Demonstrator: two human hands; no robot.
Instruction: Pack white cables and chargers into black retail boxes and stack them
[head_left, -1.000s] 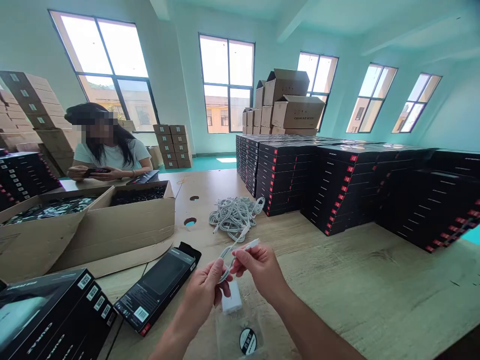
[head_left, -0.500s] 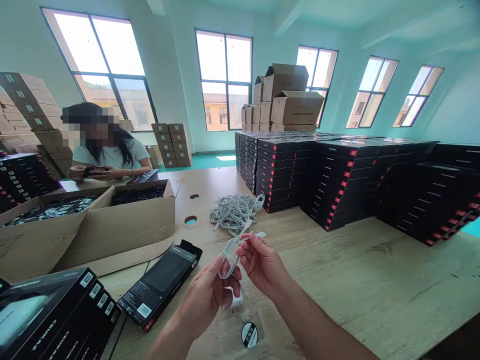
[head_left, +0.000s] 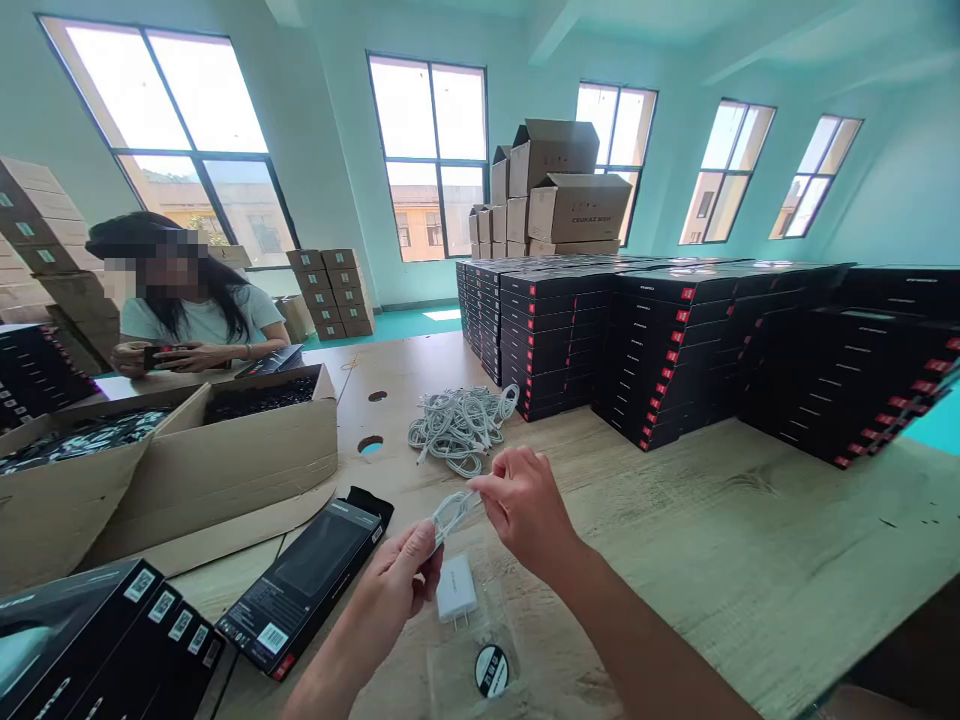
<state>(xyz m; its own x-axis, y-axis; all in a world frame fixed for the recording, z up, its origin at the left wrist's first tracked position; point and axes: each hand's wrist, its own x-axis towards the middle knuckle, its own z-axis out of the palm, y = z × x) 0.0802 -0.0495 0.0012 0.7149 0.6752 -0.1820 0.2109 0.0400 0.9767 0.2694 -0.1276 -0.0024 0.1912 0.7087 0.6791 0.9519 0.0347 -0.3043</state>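
Note:
A white charging cable, looped into a small bundle, hangs between my two hands over the table. My left hand is closed on one end of the loops, thumb on top. At the other end, my right hand pinches the cable, its fingers bent and partly hiding it. Just below lies a white plug charger with its prongs toward me. It rests by a clear plastic tray that has a round black-and-white label. Beyond my hands sits a tangled pile of similar cables.
An opened black box lies left of my hands, near stacked black boxes. Cardboard cartons stand behind them. Tall stacks of black boxes line the right rear. Across the table a person handles a small dark object.
My right hand has turned over, back upward, drawing the cable loops out narrower. My left hand has shifted slightly left and down, uncovering the charger. The view has swung a little right.

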